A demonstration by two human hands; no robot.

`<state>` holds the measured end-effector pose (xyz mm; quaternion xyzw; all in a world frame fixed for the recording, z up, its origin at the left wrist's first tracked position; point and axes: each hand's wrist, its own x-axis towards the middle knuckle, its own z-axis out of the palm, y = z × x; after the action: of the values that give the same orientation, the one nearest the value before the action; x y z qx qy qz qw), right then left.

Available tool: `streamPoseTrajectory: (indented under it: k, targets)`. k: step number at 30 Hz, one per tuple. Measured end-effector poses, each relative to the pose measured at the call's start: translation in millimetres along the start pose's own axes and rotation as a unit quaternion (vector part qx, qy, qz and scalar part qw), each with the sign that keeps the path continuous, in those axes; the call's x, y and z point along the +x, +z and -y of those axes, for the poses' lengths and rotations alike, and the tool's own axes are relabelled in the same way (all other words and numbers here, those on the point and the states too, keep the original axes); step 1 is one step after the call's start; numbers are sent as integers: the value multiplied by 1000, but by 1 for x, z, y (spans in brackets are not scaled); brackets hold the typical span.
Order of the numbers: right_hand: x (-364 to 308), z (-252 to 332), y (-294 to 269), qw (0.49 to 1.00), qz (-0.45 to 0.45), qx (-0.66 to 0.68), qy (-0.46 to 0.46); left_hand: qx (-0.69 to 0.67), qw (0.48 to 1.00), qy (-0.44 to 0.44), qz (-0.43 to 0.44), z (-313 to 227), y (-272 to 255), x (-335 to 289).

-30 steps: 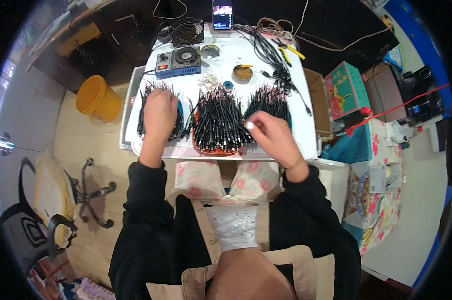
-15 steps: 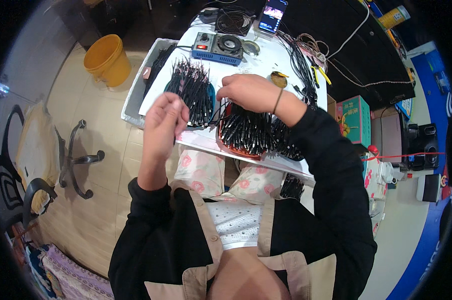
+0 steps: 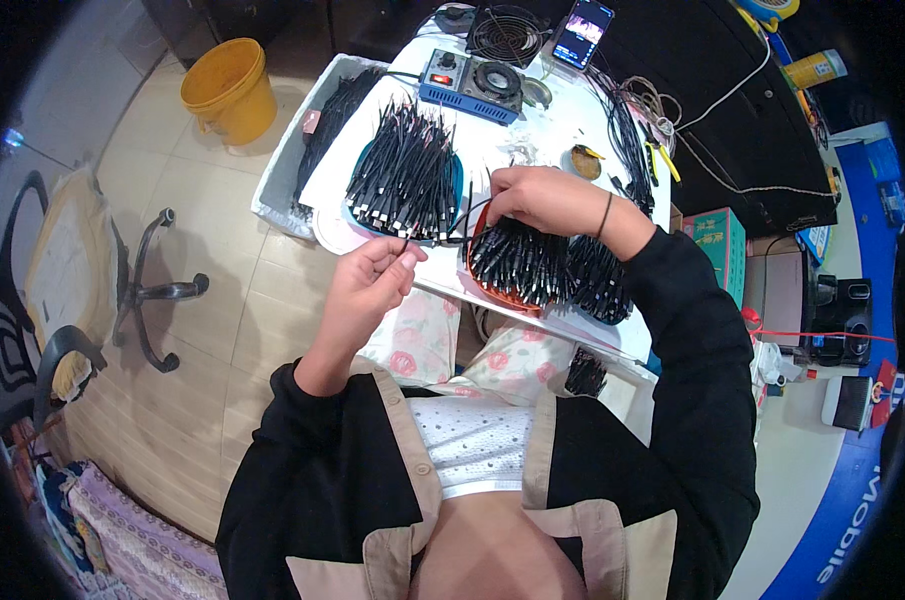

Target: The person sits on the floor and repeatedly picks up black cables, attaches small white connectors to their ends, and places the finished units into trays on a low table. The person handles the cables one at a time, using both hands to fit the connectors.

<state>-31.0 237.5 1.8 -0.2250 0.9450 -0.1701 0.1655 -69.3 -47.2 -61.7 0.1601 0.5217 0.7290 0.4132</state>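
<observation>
Hands (image 3: 550, 203) partly block the cables (image 3: 522, 264); a solder pot (image 3: 472, 88), apparently, stands beyond.

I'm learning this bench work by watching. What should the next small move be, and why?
Perhaps lift the right hand slowly away from the black cables in the orange tray: it bends down over that crowded pile's upper left part, so a quick pull could snag neighbouring cables. The left hand is apart, just in front of the teal tray.

Left of the left hand (image 3: 374, 283), passage is open over the tiled floor (image 3: 290, 318); ahead, the left cable bundle (image 3: 402, 175) blocks, and rightward the middle cable bundle (image 3: 520, 264).
</observation>
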Motion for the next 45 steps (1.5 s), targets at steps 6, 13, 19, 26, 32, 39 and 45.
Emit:
streamPoseTrajectory:
  k: [6,13,19,26,32,39,45]
  targets:
    - [-25,6,0,999,-44,6,-4,181,977,112,11,28,19,5]
    - [-38,7,1,997,-69,22,-17,322,941,106,-12,33,45,10]
    - [-24,4,-4,994,-93,52,6,315,938,142,-21,41,50,13]
    - [40,-34,-13,986,-26,-161,-25,333,932,138,-23,41,53,12]
    - [61,-43,-8,955,92,-274,-68,293,944,145,-48,48,44,10]
    - [60,-53,-2,933,54,-302,-187,316,921,217,-75,59,44,18]
    - [63,-55,0,919,66,-314,-231,313,934,161,-60,58,46,23]
